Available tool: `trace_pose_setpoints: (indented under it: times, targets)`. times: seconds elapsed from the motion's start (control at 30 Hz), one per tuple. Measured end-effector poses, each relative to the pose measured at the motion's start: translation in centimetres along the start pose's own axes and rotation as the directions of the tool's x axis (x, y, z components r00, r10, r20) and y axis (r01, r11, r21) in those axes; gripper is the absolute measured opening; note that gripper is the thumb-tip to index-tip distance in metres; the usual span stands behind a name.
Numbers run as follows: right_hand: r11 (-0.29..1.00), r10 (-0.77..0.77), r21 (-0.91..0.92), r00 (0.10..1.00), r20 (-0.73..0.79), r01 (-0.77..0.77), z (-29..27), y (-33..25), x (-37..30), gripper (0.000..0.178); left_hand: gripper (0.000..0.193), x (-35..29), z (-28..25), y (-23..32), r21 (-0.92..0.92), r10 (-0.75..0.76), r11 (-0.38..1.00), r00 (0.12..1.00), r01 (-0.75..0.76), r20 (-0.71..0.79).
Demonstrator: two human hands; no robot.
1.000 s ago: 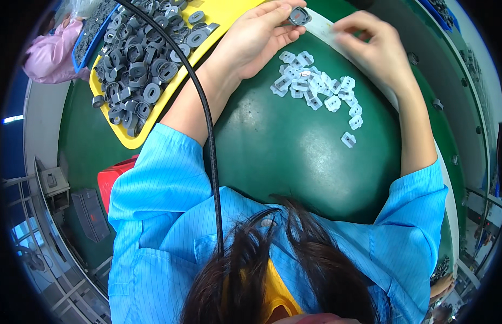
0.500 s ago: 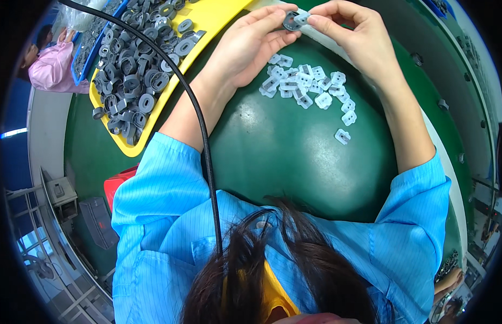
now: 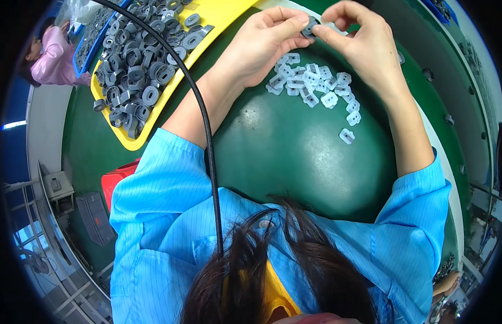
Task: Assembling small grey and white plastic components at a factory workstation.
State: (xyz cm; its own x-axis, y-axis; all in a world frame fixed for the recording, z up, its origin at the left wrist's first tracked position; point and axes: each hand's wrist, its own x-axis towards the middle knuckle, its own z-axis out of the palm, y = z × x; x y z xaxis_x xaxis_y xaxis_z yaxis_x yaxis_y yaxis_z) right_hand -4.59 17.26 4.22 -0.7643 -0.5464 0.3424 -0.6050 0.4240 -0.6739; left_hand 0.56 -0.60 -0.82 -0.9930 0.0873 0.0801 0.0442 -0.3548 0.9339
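Hands (image 3: pixel 270 43) (image 3: pixel 367 51) at grey part (image 3: pixel 310 29), cable (image 3: pixel 203 110) across tray (image 3: pixel 224 15).

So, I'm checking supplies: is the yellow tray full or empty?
Not empty: grey parts lie heaped in the yellow tray. Whether full, cannot tell: its far end is cut off.

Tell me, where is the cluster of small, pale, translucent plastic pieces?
In the head view, the cluster sits right of centre in the upper half, on the glossy green tabletop, just below the bare left hand and bare right hand.
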Motion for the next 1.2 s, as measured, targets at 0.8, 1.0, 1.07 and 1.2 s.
trace_pose_setpoints:
  times: [0.8, 1.0, 1.07, 1.2]
  targets:
    - [0.933, 0.094, 0.301, 0.94, 0.327, -0.198, -0.1, 2.7, 0.0, 0.013, 0.03, -0.4, 0.2, 1.3, 0.738, 0.477, 0.288, 0.76, -0.61, 0.442]
    - [0.662, 0.112, 0.672, 0.93, 0.35, -0.332, -0.1, 3.2, 0.3, 0.019, 0.029, 0.0, 0.1, 1.6, 0.7, 0.538, 0.371, 0.756, -0.61, 0.374]
    - [0.596, 0.068, 0.718, 0.913, 0.403, -0.361, -0.2, 4.3, 0.3, 0.018, 0.027, 0.3, 0.7, 0.5, 0.634, 0.629, 0.396, 0.699, -0.664, 0.339]
    - [0.454, -0.012, 0.773, 0.865, 0.502, -0.443, 0.3, 4.4, 0.6, 0.015, 0.029, -0.3, 1.4, -0.1, 0.673, 0.612, 0.395, 0.725, -0.625, 0.315]
